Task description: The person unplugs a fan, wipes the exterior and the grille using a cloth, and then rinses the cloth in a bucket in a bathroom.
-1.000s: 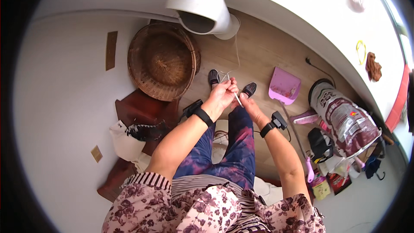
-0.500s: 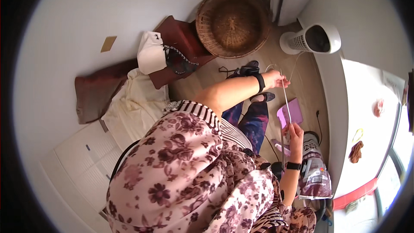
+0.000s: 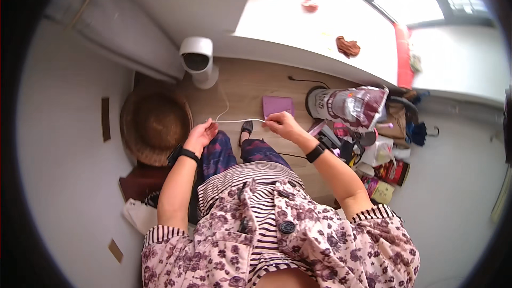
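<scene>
A white cord [image 3: 239, 120] runs between my two hands in a shallow curve above my knees. My left hand [image 3: 201, 133] is closed on it in a fingertip pinch. At the other end of this stretch my right hand [image 3: 286, 127] pinches the cord between thumb and fingers. A thinner, pale length loops up from beside my left hand toward a white appliance [image 3: 201, 60] with a dark oval front, standing on the floor. Just beyond my right hand lies a flat purple thing [image 3: 278, 104] on the floor.
A large round woven basket [image 3: 154, 128] stands on the left by the wall. At the right are a printed plastic bag [image 3: 354, 105], a dark blue umbrella [image 3: 417, 133] and cluttered small items. A white ledge [image 3: 298, 32] runs along the window, with a brown cloth [image 3: 348, 46] on it.
My body and view have turned to the right, toward the window. The cord, nearly straight before, now sags slightly between my hands, and both hands still hold it.
</scene>
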Action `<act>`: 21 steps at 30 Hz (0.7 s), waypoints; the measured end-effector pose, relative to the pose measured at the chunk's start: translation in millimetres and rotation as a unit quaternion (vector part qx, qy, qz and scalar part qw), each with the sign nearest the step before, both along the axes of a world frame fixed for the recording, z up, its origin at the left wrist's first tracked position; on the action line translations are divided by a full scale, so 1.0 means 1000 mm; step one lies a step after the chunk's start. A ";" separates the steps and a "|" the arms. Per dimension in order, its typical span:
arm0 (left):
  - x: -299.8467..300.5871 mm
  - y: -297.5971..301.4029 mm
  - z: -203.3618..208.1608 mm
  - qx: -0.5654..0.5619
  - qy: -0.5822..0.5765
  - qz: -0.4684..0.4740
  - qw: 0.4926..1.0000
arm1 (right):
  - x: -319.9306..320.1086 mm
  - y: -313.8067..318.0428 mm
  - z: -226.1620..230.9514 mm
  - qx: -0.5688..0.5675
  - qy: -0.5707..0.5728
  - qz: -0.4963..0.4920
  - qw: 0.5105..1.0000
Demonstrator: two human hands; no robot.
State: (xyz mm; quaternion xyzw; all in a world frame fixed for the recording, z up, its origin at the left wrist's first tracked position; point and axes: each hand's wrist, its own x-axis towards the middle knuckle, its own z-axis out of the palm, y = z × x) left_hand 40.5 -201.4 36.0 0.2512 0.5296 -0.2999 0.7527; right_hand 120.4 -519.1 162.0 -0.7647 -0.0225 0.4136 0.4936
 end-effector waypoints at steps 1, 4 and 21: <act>0.026 -0.010 0.007 0.011 0.009 -0.042 0.999 | 0.010 -0.008 0.001 -0.023 -0.039 -0.018 0.999; 0.058 -0.051 0.034 0.007 0.006 -0.187 0.982 | 0.014 -0.037 0.016 -0.026 -0.069 -0.074 0.995; 0.132 -0.220 0.137 0.245 -0.552 -0.533 0.593 | 0.074 -0.093 0.037 0.130 0.168 -0.063 0.975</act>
